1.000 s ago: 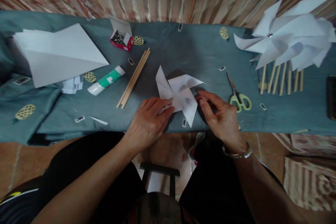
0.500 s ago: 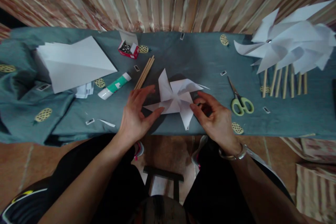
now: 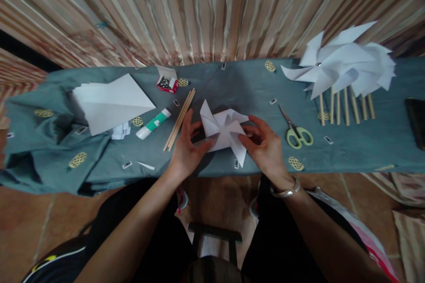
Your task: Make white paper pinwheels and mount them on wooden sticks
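A white paper pinwheel [image 3: 224, 132] with folded blades is between my hands, near the front edge of the cloth-covered table. My left hand [image 3: 188, 152] grips its left side, thumb on top of a blade and fingers behind. On the other side my right hand [image 3: 267, 147] pinches the right blades between thumb and fingers. Just left of the pinwheel lie several thin wooden sticks [image 3: 179, 120]. Right of my right hand are scissors [image 3: 298, 136] with green handles.
A glue stick [image 3: 153, 124], a stack of white paper [image 3: 114, 101] and a red box [image 3: 168, 84] of small metal pieces lie to the left. Finished pinwheels on sticks [image 3: 345, 66] are piled at the back right. A dark object [image 3: 415, 121] lies at the right edge.
My left hand has closed in on the pinwheel's left side, and my right hand now takes its blades more firmly. The pinwheel has turned slightly. The whole view has shifted.
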Tool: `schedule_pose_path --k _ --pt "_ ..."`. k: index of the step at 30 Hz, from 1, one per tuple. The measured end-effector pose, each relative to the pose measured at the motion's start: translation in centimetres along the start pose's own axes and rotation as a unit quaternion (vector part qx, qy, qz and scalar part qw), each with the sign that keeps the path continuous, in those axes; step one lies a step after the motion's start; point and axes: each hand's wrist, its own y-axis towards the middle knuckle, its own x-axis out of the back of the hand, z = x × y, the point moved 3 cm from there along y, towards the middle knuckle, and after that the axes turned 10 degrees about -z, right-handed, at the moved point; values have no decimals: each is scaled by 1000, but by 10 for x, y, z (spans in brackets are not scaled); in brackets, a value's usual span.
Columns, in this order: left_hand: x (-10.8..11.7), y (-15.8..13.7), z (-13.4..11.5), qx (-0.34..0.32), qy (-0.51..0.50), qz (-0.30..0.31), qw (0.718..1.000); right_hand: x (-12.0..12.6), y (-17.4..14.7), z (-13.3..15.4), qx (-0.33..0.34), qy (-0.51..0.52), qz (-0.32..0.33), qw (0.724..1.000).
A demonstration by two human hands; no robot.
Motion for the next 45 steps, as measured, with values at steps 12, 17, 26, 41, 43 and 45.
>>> schedule_pose_path --k 12,17,26,41,43,45 --pt "-21 0 -11 242 -200 32 949 11 5 -5 -153 195 33 968" --pt "-29 0 -17 224 -210 63 950 13 3 2 -158 220 41 962" --pt "-35 2 -14 99 -197 31 975 7 -4 1 -147 207 74 964" --pt "-38 1 -25 59 -71 -40 995 1 -10 5 -114 153 67 979" --pt "-38 1 -23 63 -67 -50 994 0 -12 7 -113 153 64 980" --pt "-38 1 -21 70 -72 -52 994 0 -13 9 -105 155 59 981"
